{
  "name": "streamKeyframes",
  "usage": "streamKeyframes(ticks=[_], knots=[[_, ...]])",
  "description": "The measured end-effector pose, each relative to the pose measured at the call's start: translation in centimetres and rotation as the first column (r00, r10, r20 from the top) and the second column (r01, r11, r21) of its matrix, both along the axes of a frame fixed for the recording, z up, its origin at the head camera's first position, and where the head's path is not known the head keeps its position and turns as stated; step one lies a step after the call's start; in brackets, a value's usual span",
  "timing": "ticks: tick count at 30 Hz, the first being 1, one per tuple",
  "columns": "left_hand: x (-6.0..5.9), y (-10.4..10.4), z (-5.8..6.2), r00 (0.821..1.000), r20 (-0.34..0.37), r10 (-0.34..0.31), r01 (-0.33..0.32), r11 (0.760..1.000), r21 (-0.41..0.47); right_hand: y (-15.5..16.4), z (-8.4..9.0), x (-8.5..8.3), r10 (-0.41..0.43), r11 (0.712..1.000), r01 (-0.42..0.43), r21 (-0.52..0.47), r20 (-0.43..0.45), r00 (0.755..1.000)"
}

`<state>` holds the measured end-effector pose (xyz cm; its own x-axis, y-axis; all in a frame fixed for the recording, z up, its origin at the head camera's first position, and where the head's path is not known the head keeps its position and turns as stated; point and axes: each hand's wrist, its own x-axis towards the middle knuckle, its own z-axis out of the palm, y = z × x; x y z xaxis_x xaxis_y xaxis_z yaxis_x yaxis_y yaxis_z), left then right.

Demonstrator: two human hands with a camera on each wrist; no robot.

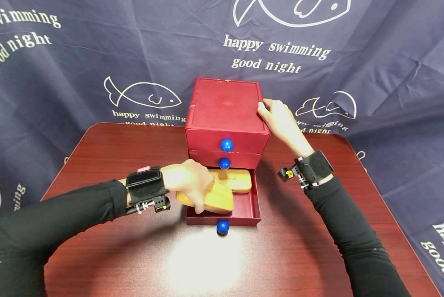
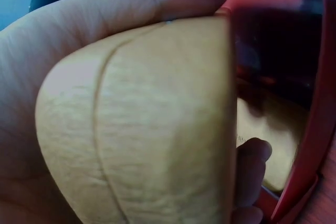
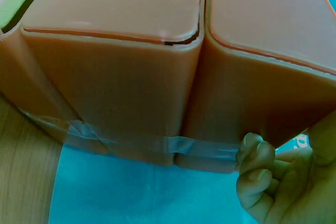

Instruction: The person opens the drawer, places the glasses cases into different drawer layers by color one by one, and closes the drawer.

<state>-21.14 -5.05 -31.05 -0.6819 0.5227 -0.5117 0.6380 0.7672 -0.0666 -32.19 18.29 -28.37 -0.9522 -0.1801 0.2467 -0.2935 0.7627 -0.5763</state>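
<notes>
Tan wooden case, rounded and seamed, gripped by left hand over open bottom drawer. Right hand clasping red cabinet; clear tape visible only from right wrist.

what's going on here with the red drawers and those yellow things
A person's left hand grips a yellow wooden case over the open bottom drawer of a red drawer box. A second yellow case already lies at the back of that drawer. The right hand holds the box's top right edge. The two upper drawers are closed.
</notes>
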Motion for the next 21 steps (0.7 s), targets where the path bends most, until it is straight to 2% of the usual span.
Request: streamKeyframes(ticks=[10,21], knots=[[-0.1,0.8,-1.1,0.999,0.038,0.035,-0.035,0.999,0.012,0.1,0.0,-0.1,-0.005,1.000,0.005,0.002,-0.005,1.000],[-0.4,1.9,-1.8,0.999,0.051,0.018,-0.017,0.999,-0.036,0.0,0.0,-0.1,-0.004,1.000,0.004,0.000,0.000,1.000]])
